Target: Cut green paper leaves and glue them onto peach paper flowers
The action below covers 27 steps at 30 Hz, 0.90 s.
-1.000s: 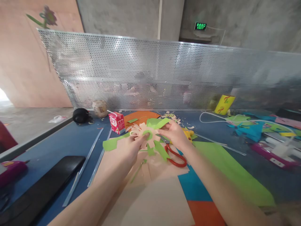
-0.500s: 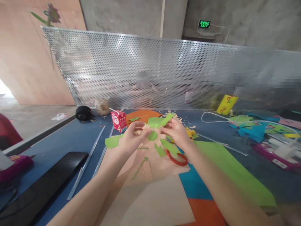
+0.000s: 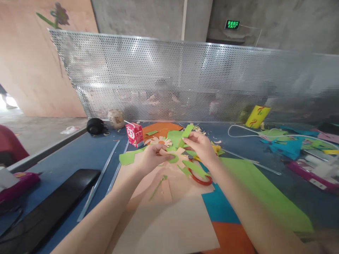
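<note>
My left hand [image 3: 150, 160] pinches a petal of a peach paper flower [image 3: 180, 154] with a green round centre. The flower is tilted, and the thumb and fingers hide its left side. To the right, my right hand [image 3: 200, 146] grips a short green paper strip [image 3: 187, 131] between thumb and fingers, its free end pointing up. Behind the flower lies another peach flower [image 3: 161, 141] with an orange centre. Red-handled scissors [image 3: 203, 181] rest below my right hand, partly under a green leaf-shaped piece [image 3: 195, 168]. Peach paper sheets [image 3: 169, 222] spread beneath both hands.
A pink drink carton [image 3: 134, 135] stands behind my left hand. Clear sticks [image 3: 102, 176] and a black phone-like slab [image 3: 57, 204] lie left. Green paper [image 3: 259, 190] and a white cable [image 3: 246, 129] are right. A perforated metal screen [image 3: 180, 81] closes the back.
My right hand has drawn slightly away from the flower, and the green strip has turned more upright. The flower has tipped flatter, exposing the orange-centred flower behind my left hand.
</note>
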Available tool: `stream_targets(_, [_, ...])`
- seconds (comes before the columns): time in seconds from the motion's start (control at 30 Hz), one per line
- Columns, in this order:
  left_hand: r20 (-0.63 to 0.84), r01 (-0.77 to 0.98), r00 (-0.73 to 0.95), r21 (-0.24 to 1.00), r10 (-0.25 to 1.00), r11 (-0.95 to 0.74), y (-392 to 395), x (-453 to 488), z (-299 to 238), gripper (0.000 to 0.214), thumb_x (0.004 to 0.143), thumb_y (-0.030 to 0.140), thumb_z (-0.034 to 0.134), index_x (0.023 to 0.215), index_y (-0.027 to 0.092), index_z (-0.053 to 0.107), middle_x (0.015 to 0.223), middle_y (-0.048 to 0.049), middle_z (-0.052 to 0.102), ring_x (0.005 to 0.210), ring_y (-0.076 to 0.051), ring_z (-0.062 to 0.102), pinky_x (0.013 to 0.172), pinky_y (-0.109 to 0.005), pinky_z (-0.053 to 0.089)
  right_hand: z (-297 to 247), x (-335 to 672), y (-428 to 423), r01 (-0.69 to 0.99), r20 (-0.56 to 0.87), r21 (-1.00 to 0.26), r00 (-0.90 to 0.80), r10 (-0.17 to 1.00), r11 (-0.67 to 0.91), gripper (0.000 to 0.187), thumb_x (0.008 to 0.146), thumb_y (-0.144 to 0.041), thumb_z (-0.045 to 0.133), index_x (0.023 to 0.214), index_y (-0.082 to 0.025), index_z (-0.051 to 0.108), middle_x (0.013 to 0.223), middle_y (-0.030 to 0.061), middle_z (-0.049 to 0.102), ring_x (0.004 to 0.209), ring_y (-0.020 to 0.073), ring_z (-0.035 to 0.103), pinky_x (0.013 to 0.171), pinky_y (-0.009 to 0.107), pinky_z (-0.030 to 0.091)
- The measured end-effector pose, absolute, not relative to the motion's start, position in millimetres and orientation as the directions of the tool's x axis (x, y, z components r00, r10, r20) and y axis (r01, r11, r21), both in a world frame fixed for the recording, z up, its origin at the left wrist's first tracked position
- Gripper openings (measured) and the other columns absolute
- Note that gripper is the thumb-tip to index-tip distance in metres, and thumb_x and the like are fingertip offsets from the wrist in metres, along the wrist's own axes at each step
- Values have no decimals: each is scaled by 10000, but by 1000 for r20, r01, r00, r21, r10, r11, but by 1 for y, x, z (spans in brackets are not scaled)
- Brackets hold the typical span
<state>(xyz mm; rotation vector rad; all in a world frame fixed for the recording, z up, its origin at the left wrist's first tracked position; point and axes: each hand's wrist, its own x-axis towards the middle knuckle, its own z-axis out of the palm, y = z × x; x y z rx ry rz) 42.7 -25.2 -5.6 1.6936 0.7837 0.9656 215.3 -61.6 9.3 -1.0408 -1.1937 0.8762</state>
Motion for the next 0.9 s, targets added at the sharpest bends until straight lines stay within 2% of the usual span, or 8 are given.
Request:
stream_targets(0.07, [231, 22, 476, 961, 848, -274, -27, 44, -5, 168, 521, 267, 708, 629, 168, 624, 649, -23, 610, 604, -152, 570, 581, -268, 446, 8, 215, -61, 38, 329, -944, 206, 922, 328, 181, 591, -319, 679, 689, -193, 592, 693, -1, 610, 660, 146, 590, 626, 307, 512])
stream_targets(0.17, [208, 16, 457, 970, 865, -242, -30, 45, -2, 186, 507, 254, 712, 653, 170, 632, 711, -37, 626, 618, -158, 582, 575, -266, 447, 8, 211, -63, 56, 302, -953, 158, 940, 297, 146, 610, -309, 663, 673, -193, 599, 678, 2, 618, 643, 147, 597, 608, 293, 508])
stream_targets(0.33, [206, 38, 371, 971, 905, -237, -30, 43, 0, 203, 474, 249, 722, 614, 173, 596, 552, 9, 562, 526, -136, 537, 479, -227, 381, 10, 208, -67, 18, 241, -971, 105, 965, 240, 137, 646, -309, 632, 710, -194, 595, 699, 9, 634, 635, 147, 614, 601, 276, 504])
stream_targets(0.5, [211, 129, 420, 949, 882, -288, -28, 43, -5, 218, 539, 303, 689, 618, 172, 534, 473, 53, 478, 442, -83, 433, 446, -199, 303, 12, 207, -69, 37, 215, -977, 99, 972, 212, 136, 632, -294, 649, 706, -202, 582, 650, -18, 625, 558, 118, 595, 567, 261, 508])
stream_targets(0.73, [236, 97, 410, 949, 881, -299, -26, 43, -7, 277, 540, 306, 687, 657, 179, 471, 505, 63, 452, 466, -82, 428, 465, -200, 293, 12, 208, -69, 49, 264, -964, 74, 962, 261, 174, 634, -304, 650, 760, -191, 610, 734, 11, 654, 625, 134, 608, 606, 282, 517])
stream_targets(0.9, [208, 96, 428, 957, 879, -273, -26, 43, -9, 299, 556, 293, 671, 637, 192, 401, 468, 85, 398, 425, -63, 365, 440, -183, 246, 11, 210, -68, 46, 273, -961, -11, 962, 273, 243, 637, -292, 651, 855, -197, 602, 759, 23, 666, 687, 160, 626, 636, 293, 509])
